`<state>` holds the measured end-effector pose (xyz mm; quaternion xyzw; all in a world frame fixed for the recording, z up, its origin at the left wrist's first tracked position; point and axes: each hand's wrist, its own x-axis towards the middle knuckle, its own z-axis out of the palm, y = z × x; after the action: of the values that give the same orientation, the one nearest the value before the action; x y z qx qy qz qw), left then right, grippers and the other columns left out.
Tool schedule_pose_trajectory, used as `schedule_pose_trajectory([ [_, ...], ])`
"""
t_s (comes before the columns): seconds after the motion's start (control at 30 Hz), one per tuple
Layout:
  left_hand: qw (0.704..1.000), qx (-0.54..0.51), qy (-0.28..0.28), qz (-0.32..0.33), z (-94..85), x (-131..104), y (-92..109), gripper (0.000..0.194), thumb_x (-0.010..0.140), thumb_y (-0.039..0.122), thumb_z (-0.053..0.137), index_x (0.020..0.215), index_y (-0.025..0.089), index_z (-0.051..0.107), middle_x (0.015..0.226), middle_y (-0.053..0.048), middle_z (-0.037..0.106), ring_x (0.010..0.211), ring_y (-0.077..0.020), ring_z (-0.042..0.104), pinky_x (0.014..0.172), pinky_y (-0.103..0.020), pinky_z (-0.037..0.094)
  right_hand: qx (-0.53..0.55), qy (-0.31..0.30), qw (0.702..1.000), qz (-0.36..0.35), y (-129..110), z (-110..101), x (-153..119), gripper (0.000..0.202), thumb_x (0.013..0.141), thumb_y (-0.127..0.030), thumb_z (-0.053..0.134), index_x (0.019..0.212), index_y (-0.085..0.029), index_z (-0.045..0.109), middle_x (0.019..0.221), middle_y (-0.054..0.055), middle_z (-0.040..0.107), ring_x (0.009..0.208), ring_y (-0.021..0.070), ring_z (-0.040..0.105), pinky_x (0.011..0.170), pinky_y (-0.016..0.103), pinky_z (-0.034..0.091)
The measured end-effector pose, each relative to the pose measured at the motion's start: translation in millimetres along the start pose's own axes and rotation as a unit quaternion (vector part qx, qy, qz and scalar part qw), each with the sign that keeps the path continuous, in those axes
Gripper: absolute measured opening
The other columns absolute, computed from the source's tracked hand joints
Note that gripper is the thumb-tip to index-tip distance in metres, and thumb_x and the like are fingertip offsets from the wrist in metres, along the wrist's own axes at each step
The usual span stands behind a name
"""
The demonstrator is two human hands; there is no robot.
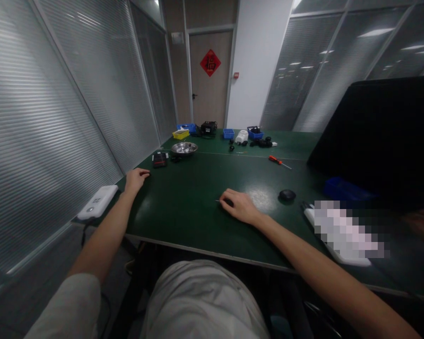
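Note:
My left hand (pixel 136 181) is over the left side of the green table, its fingers pinched together. Whether something small is between those fingertips I cannot make out. Just beyond it lies a dark box-like device (pixel 159 160) with red on its front. Near the middle of the table, my right hand (pixel 239 206) is closed around a small dark tool (pixel 228 202). A thin metal tip sticks out of the grip to the left; the rest is hidden by the fingers. To the right of this hand sits a round black object (pixel 287 195).
A metal bowl (pixel 184 149) holds small parts. Farther back are a yellow tray (pixel 181 134), blue bins (pixel 228 133) and black parts (pixel 263 142). A red-handled screwdriver (pixel 275 160) lies right of centre. A white power strip (pixel 98 202) is at the left edge; a large black screen (pixel 381 136) stands right.

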<state>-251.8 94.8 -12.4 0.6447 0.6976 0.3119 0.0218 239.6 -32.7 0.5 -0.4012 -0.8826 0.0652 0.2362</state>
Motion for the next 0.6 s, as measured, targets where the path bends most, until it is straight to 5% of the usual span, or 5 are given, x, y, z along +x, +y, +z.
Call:
schedule_pose_trajectory([
  [0.2, 0.995, 0.084, -0.001, 0.062, 3.4, -3.7, 3.6, 0.027, 0.092, 0.024, 0.056, 0.106, 0.019, 0.079, 0.116, -0.011, 0.072, 0.112, -0.0278, 0.063, 0.105, -0.037, 0.044, 0.003, -0.003, 1.000, -0.006, 0.8, 0.4, -0.1, 0.013, 0.101, -0.030, 0.054, 0.100, -0.023, 0.065, 0.102, 0.002, 0.067, 0.082, 0.0146, 0.061, 0.071, 0.026, 0.039],
  [0.6, 0.980, 0.196, 0.016, 0.026, 4.0, -13.4, 19.9, 0.035, 0.097, 0.023, 0.046, 0.111, 0.014, 0.077, 0.117, -0.016, 0.068, 0.107, -0.0287, 0.063, 0.097, -0.037, 0.049, 0.000, 0.003, 1.000, -0.013, 0.4, 2.1, 1.0, 0.012, 0.101, -0.029, 0.054, 0.101, -0.023, 0.065, 0.100, 0.001, 0.067, 0.082, 0.0149, 0.062, 0.071, 0.026, 0.040],
])
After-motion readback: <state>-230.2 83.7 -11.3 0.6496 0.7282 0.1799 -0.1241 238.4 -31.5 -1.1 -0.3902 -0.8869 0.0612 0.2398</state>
